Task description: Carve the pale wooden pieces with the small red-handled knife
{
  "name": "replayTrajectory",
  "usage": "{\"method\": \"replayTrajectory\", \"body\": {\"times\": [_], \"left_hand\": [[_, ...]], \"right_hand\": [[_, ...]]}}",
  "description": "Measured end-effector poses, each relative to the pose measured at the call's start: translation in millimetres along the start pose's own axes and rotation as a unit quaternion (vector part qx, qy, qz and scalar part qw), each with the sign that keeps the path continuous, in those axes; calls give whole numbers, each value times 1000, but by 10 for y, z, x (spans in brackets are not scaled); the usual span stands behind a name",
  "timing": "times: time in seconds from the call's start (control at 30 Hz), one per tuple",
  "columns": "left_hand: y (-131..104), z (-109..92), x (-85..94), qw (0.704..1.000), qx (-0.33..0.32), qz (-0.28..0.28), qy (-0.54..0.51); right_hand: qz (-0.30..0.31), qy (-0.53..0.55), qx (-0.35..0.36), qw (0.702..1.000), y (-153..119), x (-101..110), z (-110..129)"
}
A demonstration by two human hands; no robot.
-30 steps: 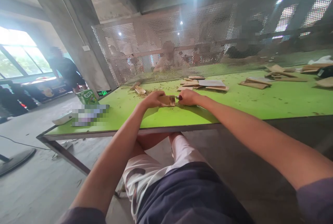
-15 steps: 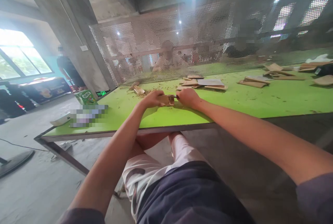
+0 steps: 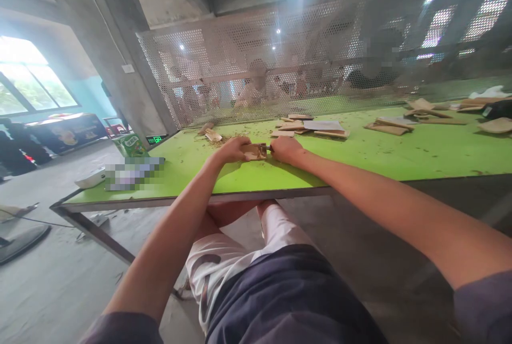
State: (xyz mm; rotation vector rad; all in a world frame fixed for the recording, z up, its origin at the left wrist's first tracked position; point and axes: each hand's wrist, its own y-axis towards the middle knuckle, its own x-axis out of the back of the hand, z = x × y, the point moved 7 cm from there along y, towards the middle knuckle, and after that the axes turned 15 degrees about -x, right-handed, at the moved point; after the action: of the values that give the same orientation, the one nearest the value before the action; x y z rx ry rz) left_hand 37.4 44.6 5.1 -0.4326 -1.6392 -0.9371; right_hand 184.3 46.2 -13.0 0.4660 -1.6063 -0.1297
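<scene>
My left hand (image 3: 233, 150) is closed around one end of a small pale block of wood (image 3: 254, 152), just above the green table. A hollowed or cut patch shows on the wood's face. From the right, my right hand (image 3: 286, 149) grips a carving tool (image 3: 269, 148). Only a short bit of its metal shaft shows; the handle is hidden in the fist. The tool's tip meets the right end of the wood, though its shape is too small to make out.
Wood shavings and a scrap piece (image 3: 213, 134) lie beyond my left hand. Several flat wooden pieces (image 3: 332, 134) and a white sheet (image 3: 323, 125) are farther back. A perforated screen (image 3: 240, 82) borders the table (image 3: 380, 157). A green box (image 3: 131, 145) stands at the left.
The wood has tilted in my left hand, so more of its face shows. My right hand stays close beside it. The person at the far left has gone from view.
</scene>
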Motion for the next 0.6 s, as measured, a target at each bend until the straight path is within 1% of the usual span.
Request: {"method": "replayTrajectory", "body": {"times": [0.3, 0.6], "left_hand": [[-48, -133, 44, 1000, -4, -22, 6], [-45, -138, 44, 999, 3, -30, 21]], "right_hand": [[29, 12, 0, 999, 2, -10, 0], [28, 12, 17, 999, -19, 13, 13]]}}
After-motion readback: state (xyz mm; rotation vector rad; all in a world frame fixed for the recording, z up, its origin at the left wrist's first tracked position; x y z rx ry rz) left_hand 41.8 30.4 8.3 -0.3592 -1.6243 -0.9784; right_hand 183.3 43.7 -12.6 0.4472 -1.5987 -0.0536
